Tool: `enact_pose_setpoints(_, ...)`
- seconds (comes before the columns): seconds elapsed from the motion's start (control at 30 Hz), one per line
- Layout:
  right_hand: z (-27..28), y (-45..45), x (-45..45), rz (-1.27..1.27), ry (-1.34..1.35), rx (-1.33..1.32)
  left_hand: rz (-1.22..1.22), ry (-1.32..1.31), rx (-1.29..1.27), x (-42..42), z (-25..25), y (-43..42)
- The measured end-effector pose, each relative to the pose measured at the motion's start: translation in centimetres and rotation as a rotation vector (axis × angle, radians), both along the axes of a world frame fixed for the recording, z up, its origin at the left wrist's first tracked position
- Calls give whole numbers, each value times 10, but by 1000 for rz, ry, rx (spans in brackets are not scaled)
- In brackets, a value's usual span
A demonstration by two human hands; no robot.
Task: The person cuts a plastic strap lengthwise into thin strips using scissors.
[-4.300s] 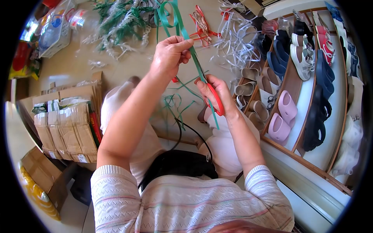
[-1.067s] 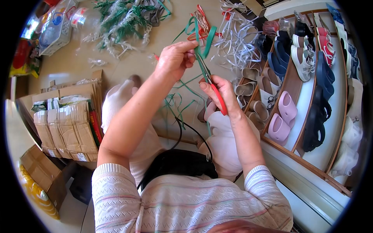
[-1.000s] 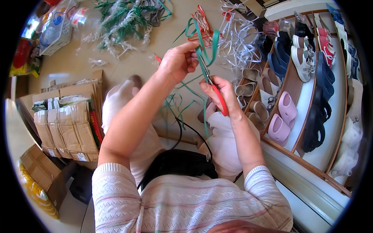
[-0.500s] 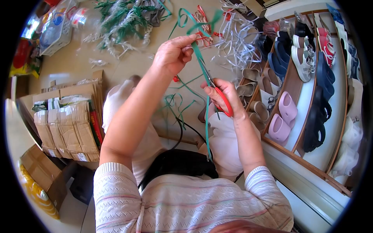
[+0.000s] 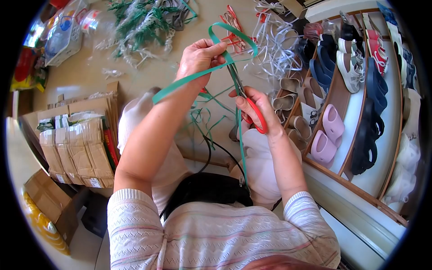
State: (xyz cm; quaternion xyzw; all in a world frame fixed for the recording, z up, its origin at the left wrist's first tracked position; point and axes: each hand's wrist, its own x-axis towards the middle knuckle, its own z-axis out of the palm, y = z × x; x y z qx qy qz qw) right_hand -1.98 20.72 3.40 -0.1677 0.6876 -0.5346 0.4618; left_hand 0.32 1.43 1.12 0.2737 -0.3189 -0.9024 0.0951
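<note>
My left hand (image 5: pixel 201 60) pinches a green plastic strap (image 5: pixel 180 83) between thumb and fingers. One length of the strap loops up and back over my left wrist, while another hangs down toward my lap. In my right hand (image 5: pixel 257 105) is a pair of scissors (image 5: pixel 257 118) with red handles, its blades pointing up along the strap just below my left fingertips. Whether the blades are fully closed is hard to make out. More green strips (image 5: pixel 204 119) lie below, between my legs.
Piles of green and clear strips (image 5: pixel 141 31), white strips (image 5: pixel 274 42) and red strips (image 5: pixel 231 22) lie on the floor ahead. A shoe rack (image 5: pixel 344 90) full of shoes stands to the right. At the left are flattened cardboard boxes (image 5: pixel 76 150) and a white basket (image 5: pixel 65 38).
The green strap's free end has swung from above my left hand down to the left, across my wrist. Both hands have stayed nearly in place, the scissors still in the right.
</note>
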Motion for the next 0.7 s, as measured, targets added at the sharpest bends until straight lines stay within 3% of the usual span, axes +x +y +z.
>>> enact_pose_setpoints(0.47,0,3,-2,-53,-83,-21,-95,26,74,1,1,1)
enact_pose_setpoints(0.57,3,4,-3,-77,-83,2,-274,-116,-111,3,9,-2)
enact_pose_setpoints(0.7,0,7,-7,-81,34,32,-473,-161,-708,3,18,-10)
